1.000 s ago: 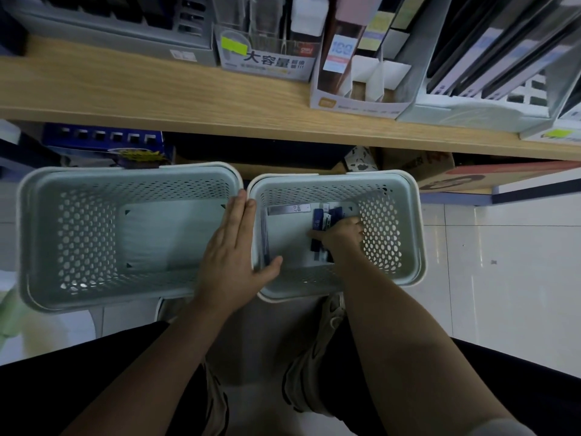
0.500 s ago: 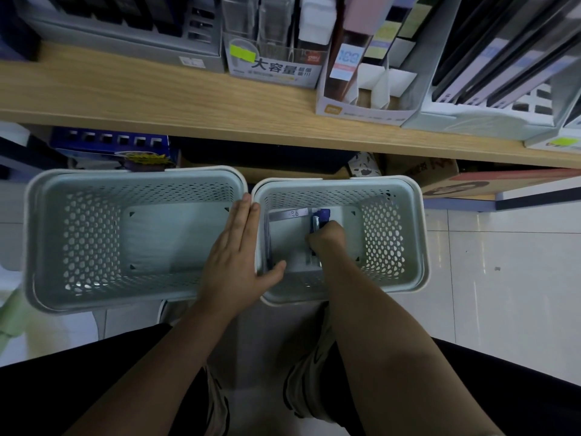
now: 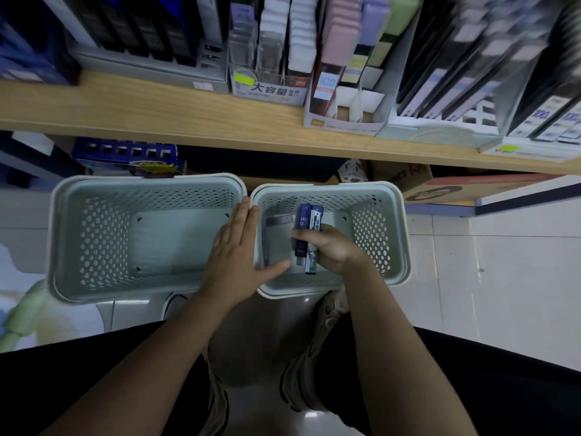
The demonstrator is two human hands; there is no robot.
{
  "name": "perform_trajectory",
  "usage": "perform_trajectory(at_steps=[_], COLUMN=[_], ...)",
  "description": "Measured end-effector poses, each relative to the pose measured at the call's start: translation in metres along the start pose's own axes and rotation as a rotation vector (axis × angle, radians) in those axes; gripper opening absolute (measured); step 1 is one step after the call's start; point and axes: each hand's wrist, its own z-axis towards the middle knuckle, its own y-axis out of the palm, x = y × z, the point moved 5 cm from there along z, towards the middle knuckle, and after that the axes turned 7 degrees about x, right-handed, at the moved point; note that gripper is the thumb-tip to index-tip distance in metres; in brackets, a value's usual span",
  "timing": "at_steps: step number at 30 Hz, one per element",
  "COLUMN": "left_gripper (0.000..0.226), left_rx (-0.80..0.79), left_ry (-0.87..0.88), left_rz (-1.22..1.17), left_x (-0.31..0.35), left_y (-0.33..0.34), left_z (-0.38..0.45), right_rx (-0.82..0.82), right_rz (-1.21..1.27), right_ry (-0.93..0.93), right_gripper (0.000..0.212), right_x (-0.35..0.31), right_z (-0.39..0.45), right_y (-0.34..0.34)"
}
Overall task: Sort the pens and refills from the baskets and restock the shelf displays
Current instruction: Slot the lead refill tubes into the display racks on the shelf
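Refill packs (image 3: 307, 234), 2 or more, sit pinched in your right hand (image 3: 333, 250) inside the right basket (image 3: 396, 247); your flat left hand (image 3: 239, 256) steadies its rim. Loosely bunched, one could slip back.

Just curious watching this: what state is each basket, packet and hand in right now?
Left pale green perforated plastic basket: nothing visible inside.
Right pale green perforated plastic basket: holds a flat grey packet.
Dark blue refill packets: lifted, gripped.
Left hand: flat on both rims.
Right hand: gripping the packets.
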Motion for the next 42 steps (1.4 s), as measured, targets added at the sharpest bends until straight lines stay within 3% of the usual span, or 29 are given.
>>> perform_trajectory(at_steps=[3,6,9,12,19,24,26,29,31,33,35,38,42], left_gripper=[0.122,0.115,0.080,0.076,0.072,0.043,0.021,0.013,0.013,0.011,0.008,0.010,0.031], left_rx=[-0.058,-0.236,-0.370,-0.357,-0.200,-0.116,-0.095,-0.068,-0.033,0.025,0.046,0.028,0.053], left_ry=[-0.149,-0.313,-0.320,-0.270,-0.095,0.049,0.076,0.083,0.083,0.080,0.095,0.106,0.051], left_rz=[-0.162,-0.591,-0.852,-0.970,-0.986,-0.933,-0.905,-0.955,-1.020,-1.079,-1.101,-1.114,-1.186], left_x=[0.022,0.053,0.092,0.125,0.182,0.219,0.228,0.233,0.232,0.225,0.219,0.217,0.220], left_y=[-0.020,-0.044,-0.082,-0.133,-0.229,-0.281,-0.294,-0.304,-0.310,-0.320,-0.328,-0.335,-0.347], left_z=[0.004,0.004,-0.006,-0.023,-0.076,-0.108,-0.118,-0.127,-0.127,-0.122,-0.113,-0.098,-0.070], right_rx=[-0.107,-0.149,-0.165,-0.116,0.034,0.175,0.187,0.189,0.235,0.285,0.230,0.190,0.232], right_rz=[0.072,0.083,0.069,-0.021,-0.378,-0.496,-0.561,-0.673,-0.725,-0.684,-0.508,-0.365,-0.179], right_ry=[-0.096,-0.188,-0.285,-0.404,-0.711,-0.812,-0.853,-0.880,-0.899,-0.966,-1.009,-1.018,-0.992], right_gripper=[0.008,0.013,0.017,0.012,0.009,0.014,0.027,0.054,0.062,0.047,0.033,0.026,0.027], right_x=[-0.023,-0.051,-0.084,-0.115,-0.165,-0.190,-0.197,-0.204,-0.209,-0.217,-0.224,-0.235,-0.259], right_z=[-0.046,-0.088,-0.135,-0.188,-0.310,-0.381,-0.401,-0.419,-0.424,-0.427,-0.425,-0.416,-0.403], right_y=[0.014,0.030,0.048,0.061,0.080,0.089,0.095,0.101,0.100,0.096,0.095,0.094,0.088])
